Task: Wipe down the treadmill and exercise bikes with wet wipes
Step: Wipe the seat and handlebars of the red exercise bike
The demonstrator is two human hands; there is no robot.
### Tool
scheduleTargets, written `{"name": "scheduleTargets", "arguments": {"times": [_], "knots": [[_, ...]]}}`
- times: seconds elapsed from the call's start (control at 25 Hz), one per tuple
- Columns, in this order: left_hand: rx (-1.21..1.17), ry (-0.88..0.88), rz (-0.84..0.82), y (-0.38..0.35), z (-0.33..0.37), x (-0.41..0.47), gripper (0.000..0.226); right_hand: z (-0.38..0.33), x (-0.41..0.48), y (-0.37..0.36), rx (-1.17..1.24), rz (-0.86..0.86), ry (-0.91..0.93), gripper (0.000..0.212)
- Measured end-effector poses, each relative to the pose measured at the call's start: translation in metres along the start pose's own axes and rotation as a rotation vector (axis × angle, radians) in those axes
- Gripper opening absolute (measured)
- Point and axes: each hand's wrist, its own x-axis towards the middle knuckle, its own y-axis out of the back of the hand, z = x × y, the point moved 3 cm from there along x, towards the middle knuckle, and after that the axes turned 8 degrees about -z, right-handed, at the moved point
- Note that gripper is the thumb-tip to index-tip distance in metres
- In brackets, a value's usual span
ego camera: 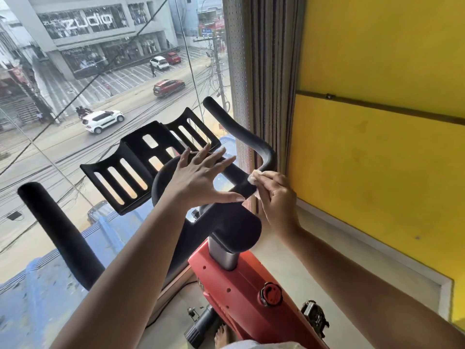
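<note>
A red exercise bike [236,280] with black handlebars stands in front of a big window. Its right handlebar [241,133] curves up and away; the left bar [57,230] juts toward me. A black slotted tray [136,162] sits across the middle. My left hand [198,177] lies flat with spread fingers on the centre of the handlebars. My right hand [274,195] pinches a small white wet wipe [255,176] against the right bar near its bend.
A yellow wall [377,122] with a dark rail closes off the right side, a striped curtain [266,71] hangs beside the glass. A red tension knob [270,294] and a pedal [315,317] sit lower on the frame. My bare foot [222,336] shows below.
</note>
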Motion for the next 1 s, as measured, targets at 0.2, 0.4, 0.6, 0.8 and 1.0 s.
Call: {"name": "scheduleTargets", "arguments": {"times": [0.2, 0.4, 0.6, 0.8, 1.0], "knots": [[-0.007, 0.0, 0.026, 0.0, 0.0, -0.001, 0.111, 0.001, -0.007, -0.001, 0.006, 0.065, -0.143, 0.021], [-0.018, 0.009, 0.015, -0.001, 0.001, 0.0, 0.112, 0.006, -0.015, 0.001, 0.014, 0.089, -0.023, 0.018], [0.0, 0.015, -0.003, -0.001, 0.001, 0.0, 0.112, 0.059, 0.035, -0.007, 0.091, 0.136, -0.312, 0.022], [-0.01, 0.027, -0.009, -0.002, 0.004, 0.004, 0.114, 0.016, -0.008, -0.006, 0.077, 0.118, -0.168, 0.02], [0.002, 0.03, -0.046, -0.001, 0.005, 0.004, 0.116, 0.049, 0.014, -0.004, 0.033, 0.132, -0.145, 0.018]]}}
